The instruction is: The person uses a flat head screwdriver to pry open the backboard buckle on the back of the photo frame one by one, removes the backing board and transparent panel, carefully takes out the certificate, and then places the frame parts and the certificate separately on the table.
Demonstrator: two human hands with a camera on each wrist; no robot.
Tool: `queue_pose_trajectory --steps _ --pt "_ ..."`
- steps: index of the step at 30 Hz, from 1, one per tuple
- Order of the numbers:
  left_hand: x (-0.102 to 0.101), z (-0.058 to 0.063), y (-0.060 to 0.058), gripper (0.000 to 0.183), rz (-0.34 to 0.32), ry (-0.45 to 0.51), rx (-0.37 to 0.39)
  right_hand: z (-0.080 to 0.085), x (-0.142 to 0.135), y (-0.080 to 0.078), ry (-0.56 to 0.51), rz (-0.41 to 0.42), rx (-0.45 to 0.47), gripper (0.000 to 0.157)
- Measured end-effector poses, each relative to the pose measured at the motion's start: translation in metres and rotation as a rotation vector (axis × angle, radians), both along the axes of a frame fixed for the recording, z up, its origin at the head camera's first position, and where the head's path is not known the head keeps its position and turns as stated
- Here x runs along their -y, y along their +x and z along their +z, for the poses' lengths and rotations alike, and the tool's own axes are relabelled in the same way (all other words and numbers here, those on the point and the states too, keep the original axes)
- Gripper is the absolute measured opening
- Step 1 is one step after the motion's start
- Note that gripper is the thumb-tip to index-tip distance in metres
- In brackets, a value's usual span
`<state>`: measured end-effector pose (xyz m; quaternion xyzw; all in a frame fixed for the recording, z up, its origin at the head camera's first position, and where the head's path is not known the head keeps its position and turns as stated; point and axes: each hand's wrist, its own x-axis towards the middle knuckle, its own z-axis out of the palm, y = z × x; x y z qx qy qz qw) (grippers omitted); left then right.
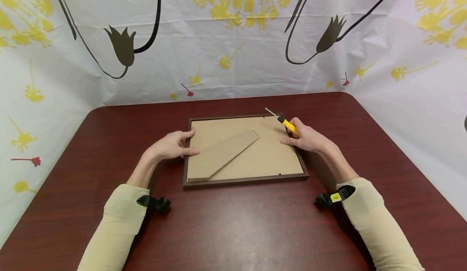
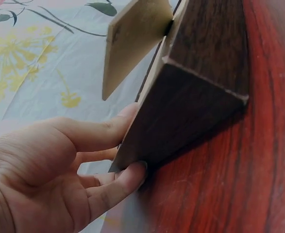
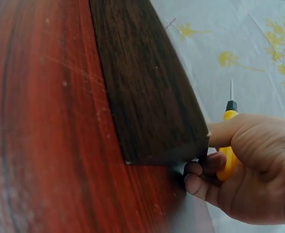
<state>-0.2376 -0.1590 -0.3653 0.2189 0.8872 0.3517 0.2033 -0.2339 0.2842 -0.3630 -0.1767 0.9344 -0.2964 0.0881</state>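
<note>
A dark wood-grain picture frame [image 1: 244,181] lies back side up on the table. Its tan backing board [image 1: 273,157] carries a slanted stand flap [image 1: 226,151], tilted up at one end in the left wrist view. My left hand [image 1: 170,145] grips the frame's left side, thumb over the top edge and fingertips against the outer side. In my right hand [image 1: 304,137] is a screwdriver [image 1: 291,127] with a yellow handle, its thin shaft pointing up and away. That same hand touches the frame's right side, thumb over the backing. Part of the screwdriver handle [image 3: 226,167] is hidden by fingers.
The reddish-brown table [image 1: 237,226] extends around the frame on all sides. A white sheet [image 1: 219,68] with yellow flowers and dark stems hangs behind and beside it. Both wrists wear black camera straps [image 1: 344,193] over pale sleeves.
</note>
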Motion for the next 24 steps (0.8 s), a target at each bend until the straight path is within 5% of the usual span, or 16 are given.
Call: queue_pose_trajectory --steps 5,14,24 --pt "0.001 -0.004 0.001 0.088 0.02 0.012 -0.011 -0.001 0.002 -0.001 -0.02 0.004 0.007 0.049" --pt "-0.003 -0.005 0.003 0.098 0.072 -0.001 -0.033 0.005 0.002 -0.001 -0.002 -0.128 0.057 0.043" --pt "-0.006 -0.003 0.004 0.1 0.05 -0.065 -0.088 0.02 0.005 0.004 0.011 -0.184 -0.193 0.03"
